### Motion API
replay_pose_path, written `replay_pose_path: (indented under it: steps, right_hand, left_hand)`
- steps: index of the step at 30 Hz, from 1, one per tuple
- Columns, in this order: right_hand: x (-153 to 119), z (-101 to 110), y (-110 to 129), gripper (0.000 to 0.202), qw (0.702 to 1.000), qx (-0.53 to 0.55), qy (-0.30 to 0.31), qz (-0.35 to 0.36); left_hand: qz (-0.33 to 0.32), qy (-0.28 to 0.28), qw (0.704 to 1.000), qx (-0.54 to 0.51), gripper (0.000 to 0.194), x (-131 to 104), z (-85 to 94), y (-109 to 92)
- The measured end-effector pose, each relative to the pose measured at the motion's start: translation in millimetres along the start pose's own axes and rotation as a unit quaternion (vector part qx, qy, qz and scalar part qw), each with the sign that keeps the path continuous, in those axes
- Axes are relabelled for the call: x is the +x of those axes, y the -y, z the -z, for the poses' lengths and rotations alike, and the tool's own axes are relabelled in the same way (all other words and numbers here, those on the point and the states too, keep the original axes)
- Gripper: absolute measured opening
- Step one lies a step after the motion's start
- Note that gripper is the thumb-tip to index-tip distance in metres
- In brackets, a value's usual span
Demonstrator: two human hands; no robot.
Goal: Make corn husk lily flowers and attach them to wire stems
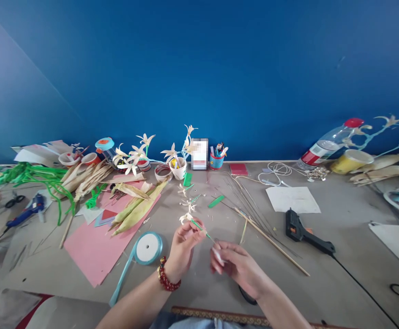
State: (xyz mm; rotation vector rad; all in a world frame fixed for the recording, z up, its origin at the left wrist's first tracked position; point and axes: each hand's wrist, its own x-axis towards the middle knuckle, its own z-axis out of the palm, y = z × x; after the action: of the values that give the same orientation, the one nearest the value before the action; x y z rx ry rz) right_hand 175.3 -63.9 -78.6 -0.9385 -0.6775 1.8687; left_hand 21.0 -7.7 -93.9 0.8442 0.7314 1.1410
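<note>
A: Where's the pale flower (186, 218)?

B: Just beyond the left hand (185, 242), above the middle of the counter (254, 292). The left fingers are closed on its green-wrapped stem (197, 225), which slants down toward the right.

A: And the right hand (238, 262)?

B: Its fingers are pinched near the stem's lower end, around something small and whitish (218, 256), too blurred to name.

A: How would it handle?

B: Almost weightless, I'd judge. The petals look thin and easily creased or torn, while the slender stem is probably stiffer, perhaps bendable.

A: Best hold?

B: Lightly on the green wrapping, below the bloom, never by the petals.
</note>
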Motion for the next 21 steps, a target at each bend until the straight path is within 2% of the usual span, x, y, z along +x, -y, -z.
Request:
replay_pose_path:
  steps: [1, 3, 4, 6, 8, 11, 13, 14, 16, 21]
  right_hand:
    - [-2.2, 8.4, 1.9, 0.025, 0.999, -0.012, -0.039, 0.016]
    - [-6.3, 29.2, 8.7, 0.03, 0.981, -0.06, -0.164, 0.088]
    - [-8.2, 40.1, 13.5, 0.035, 0.96, -0.091, -0.228, 0.138]
    - [-11.6, 59.1, 25.0, 0.046, 0.914, -0.156, -0.3, 0.224]
    - [-13.5, 71.3, 36.8, 0.043, 0.869, -0.246, -0.328, 0.276]
    - [-10.4, 76.7, 49.1, 0.013, 0.776, -0.442, -0.321, 0.315]
    - [-4.2, 74.3, 51.4, 0.021, 0.712, -0.542, -0.289, 0.341]
    - [-0.5, 71.7, 50.8, 0.022, 0.697, -0.566, -0.268, 0.349]
    - [7.1, 64.1, 47.2, 0.024, 0.704, -0.575, -0.226, 0.349]
    - [21.2, 34.2, 35.6, 0.023, 0.811, -0.484, -0.153, 0.291]
  left_hand:
    - [-0.001, 0.002, 1.0, -0.005, 0.016, 0.8, 0.6, 0.5]
    - [0.0, 0.009, 1.0, -0.015, 0.015, 1.8, 1.3, 1.0]
    - [0.002, 0.013, 1.0, -0.018, 0.015, 2.0, 1.2, 0.9]
    - [0.008, 0.026, 0.999, -0.02, 0.014, 2.1, 0.2, 0.1]
    - [0.012, 0.041, 0.999, -0.027, 0.014, 2.2, -1.3, -1.4]
    - [0.018, 0.048, 0.998, -0.045, 0.015, 3.5, -3.0, -2.6]
    - [0.026, 0.051, 0.997, -0.056, 0.018, 5.2, -2.9, -2.0]
    - [0.03, 0.054, 0.996, -0.061, 0.019, 6.3, -2.5, -1.2]
    - [0.036, 0.06, 0.995, -0.072, 0.02, 8.6, -1.1, 0.9]
    - [0.021, 0.063, 0.996, -0.067, 0.02, 11.5, 0.9, 5.6]
